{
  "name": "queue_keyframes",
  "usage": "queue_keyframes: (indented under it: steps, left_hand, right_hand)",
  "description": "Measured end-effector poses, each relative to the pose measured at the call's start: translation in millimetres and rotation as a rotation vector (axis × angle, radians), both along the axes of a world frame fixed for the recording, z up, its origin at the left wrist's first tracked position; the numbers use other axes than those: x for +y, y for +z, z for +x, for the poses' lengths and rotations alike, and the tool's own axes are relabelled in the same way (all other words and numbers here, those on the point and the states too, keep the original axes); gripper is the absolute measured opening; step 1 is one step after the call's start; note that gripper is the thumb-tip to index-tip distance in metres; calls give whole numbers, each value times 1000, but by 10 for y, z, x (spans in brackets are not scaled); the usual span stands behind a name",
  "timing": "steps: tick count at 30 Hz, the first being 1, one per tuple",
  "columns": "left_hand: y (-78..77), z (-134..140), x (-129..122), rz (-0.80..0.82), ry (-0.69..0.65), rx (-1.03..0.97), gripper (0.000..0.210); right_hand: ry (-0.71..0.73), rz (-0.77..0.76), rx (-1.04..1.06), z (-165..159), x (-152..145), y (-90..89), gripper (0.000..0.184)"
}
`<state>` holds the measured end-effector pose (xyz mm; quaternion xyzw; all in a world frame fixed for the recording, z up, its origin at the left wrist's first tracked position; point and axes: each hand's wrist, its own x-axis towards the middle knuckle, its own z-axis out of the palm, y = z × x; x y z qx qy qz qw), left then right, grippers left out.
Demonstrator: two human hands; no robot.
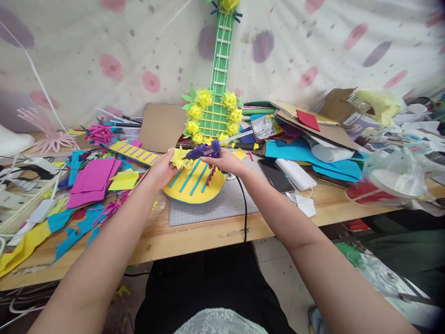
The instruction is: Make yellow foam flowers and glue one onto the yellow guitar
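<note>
My left hand (pixel 164 170) is closed on a yellow paper flower (pixel 179 157) with pointed petals. In my right hand (pixel 222 161) is a dark blue glue gun (pixel 203 152), a long glue stick coming out of its back end. Its nozzle points left and reaches the flower; whether it touches cannot be made out. Below both hands lies a yellow paper guitar (pixel 189 191) with blue strips and red pieces on its body. A green paper guitar (pixel 222 60), ringed with yellow flowers, leans upright against the curtain behind.
A grey cutting mat (pixel 212 214) lies under the yellow guitar. Magenta paper sheets (pixel 92 181) and scraps cover the left side. To the right are a black phone (pixel 275 175), a white power bank (pixel 295 174), blue sheets and a bagged bucket (pixel 385 178). The gun's cord (pixel 245 208) hangs over the edge.
</note>
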<state>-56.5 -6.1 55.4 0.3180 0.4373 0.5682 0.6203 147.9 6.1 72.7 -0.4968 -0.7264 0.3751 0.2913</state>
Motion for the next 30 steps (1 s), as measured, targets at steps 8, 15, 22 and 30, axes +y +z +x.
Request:
queue_keyframes:
  steps: [8, 15, 22, 30]
  left_hand:
    - [3, -37, 13, 0, -13, -17, 20]
    - [2, -48, 11, -12, 7, -41, 22]
    - [-25, -52, 23, -48, 7, -25, 20]
    - [-48, -70, 37, -75, 23, -26, 21]
  right_hand:
    - [2, 19, -78, -68, 2, 55, 37]
    - [17, 1, -56, -115, -7, 74, 38]
    - [-5, 6, -44, -139, 3, 65, 36]
    - [-32, 42, -95, -127, 78, 30, 34]
